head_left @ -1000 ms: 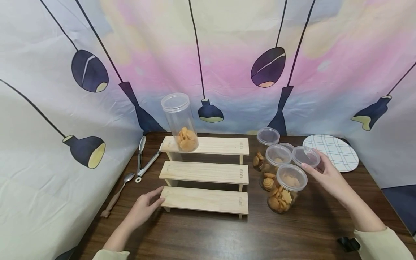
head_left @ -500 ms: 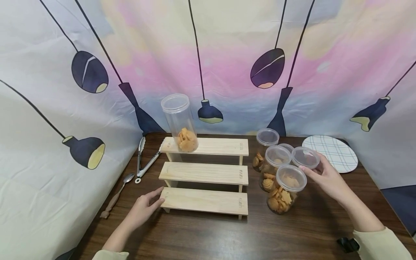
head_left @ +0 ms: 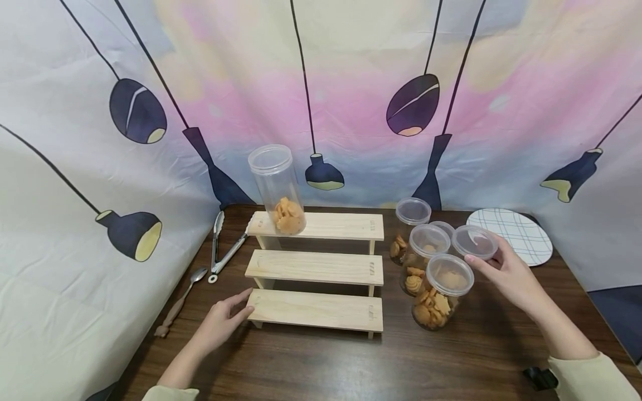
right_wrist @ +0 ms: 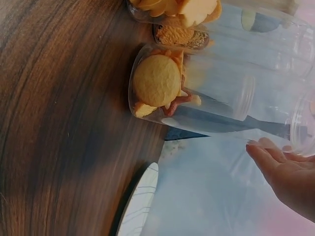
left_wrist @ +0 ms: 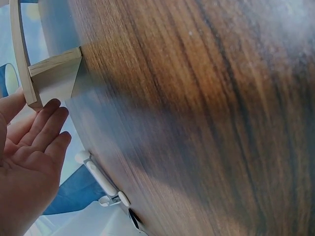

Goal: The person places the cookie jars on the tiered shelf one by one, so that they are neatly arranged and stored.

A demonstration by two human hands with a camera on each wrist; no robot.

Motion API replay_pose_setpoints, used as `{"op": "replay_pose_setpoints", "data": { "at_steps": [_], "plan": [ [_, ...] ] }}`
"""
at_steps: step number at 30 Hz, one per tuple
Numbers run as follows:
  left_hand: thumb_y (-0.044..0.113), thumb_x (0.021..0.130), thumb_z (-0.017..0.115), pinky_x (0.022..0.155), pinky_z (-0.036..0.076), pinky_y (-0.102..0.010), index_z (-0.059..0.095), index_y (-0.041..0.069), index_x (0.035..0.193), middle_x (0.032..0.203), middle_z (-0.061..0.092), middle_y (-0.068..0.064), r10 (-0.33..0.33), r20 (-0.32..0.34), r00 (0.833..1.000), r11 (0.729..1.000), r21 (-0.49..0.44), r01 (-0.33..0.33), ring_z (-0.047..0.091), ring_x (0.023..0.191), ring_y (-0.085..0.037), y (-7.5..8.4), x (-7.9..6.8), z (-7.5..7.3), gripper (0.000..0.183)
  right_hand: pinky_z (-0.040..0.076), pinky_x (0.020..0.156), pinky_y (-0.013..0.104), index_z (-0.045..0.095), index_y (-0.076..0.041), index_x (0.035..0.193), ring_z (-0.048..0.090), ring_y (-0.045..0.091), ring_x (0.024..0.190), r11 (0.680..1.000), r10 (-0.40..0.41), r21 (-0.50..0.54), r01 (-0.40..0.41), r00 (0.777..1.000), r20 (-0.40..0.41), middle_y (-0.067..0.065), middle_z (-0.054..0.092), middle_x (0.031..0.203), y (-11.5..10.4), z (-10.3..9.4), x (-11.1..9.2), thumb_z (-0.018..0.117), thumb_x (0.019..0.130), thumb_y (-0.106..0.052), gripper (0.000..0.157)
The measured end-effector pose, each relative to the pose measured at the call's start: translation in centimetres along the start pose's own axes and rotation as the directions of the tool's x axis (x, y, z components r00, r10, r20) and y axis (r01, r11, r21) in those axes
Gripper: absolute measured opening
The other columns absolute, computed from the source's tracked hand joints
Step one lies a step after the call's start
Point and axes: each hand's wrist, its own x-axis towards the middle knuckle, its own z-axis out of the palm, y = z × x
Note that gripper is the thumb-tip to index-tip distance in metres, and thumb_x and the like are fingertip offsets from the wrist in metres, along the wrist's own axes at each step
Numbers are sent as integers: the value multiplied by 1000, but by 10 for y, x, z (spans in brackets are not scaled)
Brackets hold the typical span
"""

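My right hand [head_left: 511, 281] grips a clear plastic jar by its lid [head_left: 473, 242], thumb in front and fingers behind. In the right wrist view this jar [right_wrist: 211, 118] has a round biscuit and other snacks at its bottom, close over the table. Beside it stand several lidded jars of biscuits, the nearest jar [head_left: 435, 309] in front. At the left, my left hand [head_left: 218, 326] pinches the left end of the lowest step of a three-step wooden shelf [head_left: 316, 309]; the left wrist view has the fingertips [left_wrist: 51, 104] at the board's corner. A tall jar [head_left: 278, 189] stands on the top step.
Metal tongs [head_left: 230, 259] lie left of the shelf, with a spoon [head_left: 181, 301] nearer the front. A white plate with a checked pattern [head_left: 526, 236] is at the back right. Printed cloth [head_left: 351, 100] hangs behind the table [head_left: 321, 373].
The lid of the jar in my right hand has shifted slightly to the right, and the hand with it. My left hand and the shelf have not moved.
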Motion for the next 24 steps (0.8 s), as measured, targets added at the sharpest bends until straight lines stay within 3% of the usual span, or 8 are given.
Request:
{"op": "replay_pose_setpoints", "data": {
  "at_steps": [3, 6, 9, 15, 19, 22, 24],
  "plan": [
    [27, 96, 62, 95, 42, -51, 53, -4, 134, 130, 57, -20, -2, 1, 1000, 1000, -3, 2, 50, 121, -32, -1, 0, 0, 51, 43, 75, 7, 23, 1, 149, 52, 22, 114, 1000, 14, -17, -14, 1000, -11, 28, 43, 130, -2, -4, -1, 63, 95, -22, 71],
    [27, 96, 62, 95, 43, -51, 54, -4, 134, 129, 57, -20, -1, -3, 1000, 1000, -4, 1, 51, 121, -31, 0, 0, 0, 50, 41, 75, 5, 22, 2, 149, 45, 43, 118, 999, 31, -23, -32, 999, -21, 29, 41, 132, -4, -7, -3, 64, 95, -23, 72],
    [27, 96, 62, 94, 43, -51, 54, -4, 134, 129, 57, -20, 2, -5, 1000, 1000, -4, -2, 51, 121, -31, 0, 0, 0, 50, 39, 74, 2, 21, 3, 149, 40, 51, 121, 998, 50, -34, -52, 998, -33, 31, 38, 134, -4, -11, -5, 65, 94, -26, 76],
    [26, 96, 62, 95, 43, -51, 53, -5, 134, 129, 57, -20, 3, -5, 1000, 1000, -2, -3, 51, 121, -32, 1, -1, 0, 50, 40, 68, 3, 22, -1, 151, 45, 54, 116, 989, 78, -121, -86, 995, -64, 34, 41, 132, -6, -21, -13, 67, 92, -31, 79],
    [25, 96, 62, 94, 43, -51, 53, -6, 134, 129, 57, -21, 5, -3, 1000, 1000, -12, -5, 51, 120, -33, 2, 0, 1, 50, 41, 63, 5, 25, -3, 151, 52, 46, 111, 974, 94, -200, -110, 992, -88, 32, 47, 129, -8, -27, -20, 68, 91, -35, 80],
    [25, 96, 62, 94, 43, -51, 52, -6, 134, 129, 56, -21, 2, 1, 1000, 1000, -17, -2, 52, 120, -34, 2, 0, 0, 50, 41, 62, 6, 27, -4, 150, 60, 15, 103, 965, 104, -229, -124, 990, -99, 32, 49, 128, -9, -31, -24, 69, 90, -37, 81],
    [25, 96, 62, 95, 43, -51, 52, -6, 134, 130, 56, -21, -1, 3, 1000, 1000, -17, 1, 51, 120, -34, 2, 0, 0, 50, 41, 62, 6, 29, -4, 150, 54, -6, 96, 967, 100, -223, -121, 990, -103, 32, 50, 126, -9, -33, -28, 70, 89, -36, 80]
  ]
}}
